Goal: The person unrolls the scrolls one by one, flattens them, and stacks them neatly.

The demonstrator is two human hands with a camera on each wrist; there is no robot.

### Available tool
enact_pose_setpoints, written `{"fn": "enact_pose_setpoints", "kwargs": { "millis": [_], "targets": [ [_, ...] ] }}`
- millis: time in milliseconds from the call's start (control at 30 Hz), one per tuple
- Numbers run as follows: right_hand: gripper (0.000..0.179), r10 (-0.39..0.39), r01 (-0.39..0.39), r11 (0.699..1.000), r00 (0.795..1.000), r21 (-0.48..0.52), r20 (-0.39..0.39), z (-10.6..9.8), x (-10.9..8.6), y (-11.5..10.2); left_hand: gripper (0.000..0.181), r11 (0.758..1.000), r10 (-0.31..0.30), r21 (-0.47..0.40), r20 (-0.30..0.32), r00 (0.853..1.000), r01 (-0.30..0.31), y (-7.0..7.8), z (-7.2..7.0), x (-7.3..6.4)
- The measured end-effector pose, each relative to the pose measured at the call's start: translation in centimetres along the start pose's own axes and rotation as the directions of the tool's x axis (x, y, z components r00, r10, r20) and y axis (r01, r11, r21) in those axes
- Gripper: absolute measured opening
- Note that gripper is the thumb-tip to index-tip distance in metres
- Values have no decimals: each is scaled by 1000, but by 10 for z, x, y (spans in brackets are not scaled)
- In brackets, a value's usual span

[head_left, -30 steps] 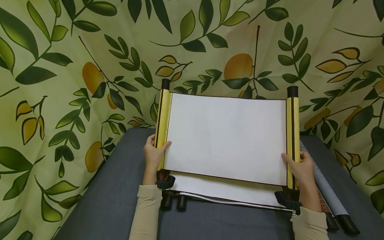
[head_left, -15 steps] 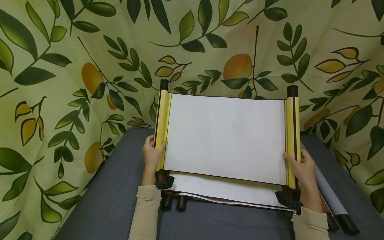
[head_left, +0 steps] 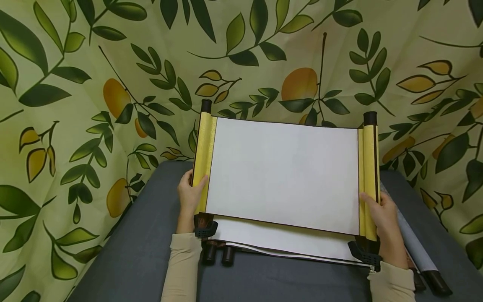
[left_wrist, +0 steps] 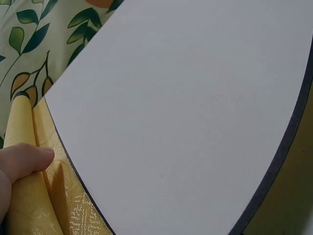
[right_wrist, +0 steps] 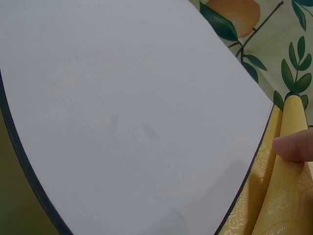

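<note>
Held up above the table is a partly unrolled hanging scroll (head_left: 284, 174), its blank white sheet framed by a thin dark border. Yellow brocade shows at both rolled ends, each with a black knob on top. My left hand (head_left: 188, 195) grips the left roll (left_wrist: 22, 196), thumb across its front. The right hand (head_left: 385, 216) holds the right roll (right_wrist: 283, 196) the same way, its fingers mostly hidden behind. Below the scroll's lower edge, another white sheet (head_left: 279, 237) shows, with two dark knobs (head_left: 228, 256) at its left.
A grey-blue roll (head_left: 413, 235) with a dark end lies on the right of the table, partly behind the right arm, beside a second dark-ended roll (head_left: 418, 280). The table (head_left: 128, 247) has a dark grey cover. Leaf-and-fruit patterned cloth (head_left: 151, 63) hangs around it.
Both hands have drawn slightly apart, the right one moving right. More yellow brocade shows beside the sheet at each end, and the right roll sits a little lower.
</note>
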State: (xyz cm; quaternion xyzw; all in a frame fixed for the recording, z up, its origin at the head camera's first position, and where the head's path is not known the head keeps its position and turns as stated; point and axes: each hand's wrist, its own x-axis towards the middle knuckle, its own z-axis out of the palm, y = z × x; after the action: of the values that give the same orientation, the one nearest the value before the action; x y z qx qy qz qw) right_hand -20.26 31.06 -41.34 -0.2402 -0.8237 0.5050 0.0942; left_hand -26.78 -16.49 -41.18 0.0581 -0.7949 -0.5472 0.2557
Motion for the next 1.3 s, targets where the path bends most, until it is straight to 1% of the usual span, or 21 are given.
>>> {"fn": "enact_pose_setpoints", "kwargs": {
  "millis": [67,233,333,400,567,633,667,767,867,1000,1067,1167,1300],
  "targets": [
    [57,11,-11,1000,1000,1,-7,0,0,0,48,1000,6,4,-1,1000,-6,1,-1,0],
    [59,15,-14,999,1000,40,-25,-1,0,1,47,1000,3,26,-7,1000,-3,0,-3,1],
    [60,3,-2,999,999,52,-32,-1,-1,2,46,999,6,36,-28,1000,-5,0,-4,1],
    [55,-8,10,998,999,64,-33,-2,-1,3,46,999,9,43,-48,999,-7,0,-5,1],
    [36,-15,19,994,999,107,-40,-2,-1,4,46,998,15,65,-82,997,-9,1,-4,0],
    [34,-8,13,995,999,104,-51,-2,-1,3,46,997,22,71,-92,995,-15,1,-4,0],
    [36,-6,12,995,999,102,-53,-2,-1,3,47,997,23,71,-95,995,-17,1,-4,0],
    [48,-2,7,997,998,81,-60,-3,0,2,48,998,24,58,-100,995,-18,0,-5,0],
    [59,4,0,998,998,58,-64,-3,0,1,50,999,11,47,-97,995,-7,1,-7,1],
    [62,3,-2,1000,998,29,-65,-3,-1,0,52,998,7,55,-90,996,-2,1,-8,2],
    [63,4,-3,1000,998,18,-60,-4,-1,0,52,998,15,69,-85,996,-9,0,-8,2],
    [67,-1,0,1000,999,-27,-37,-6,-1,-1,53,996,25,91,-79,997,-17,0,-9,2],
    [73,-8,9,996,1000,-94,13,-11,-3,-2,53,993,31,118,-63,998,-23,-1,-11,2]
  ]
}}
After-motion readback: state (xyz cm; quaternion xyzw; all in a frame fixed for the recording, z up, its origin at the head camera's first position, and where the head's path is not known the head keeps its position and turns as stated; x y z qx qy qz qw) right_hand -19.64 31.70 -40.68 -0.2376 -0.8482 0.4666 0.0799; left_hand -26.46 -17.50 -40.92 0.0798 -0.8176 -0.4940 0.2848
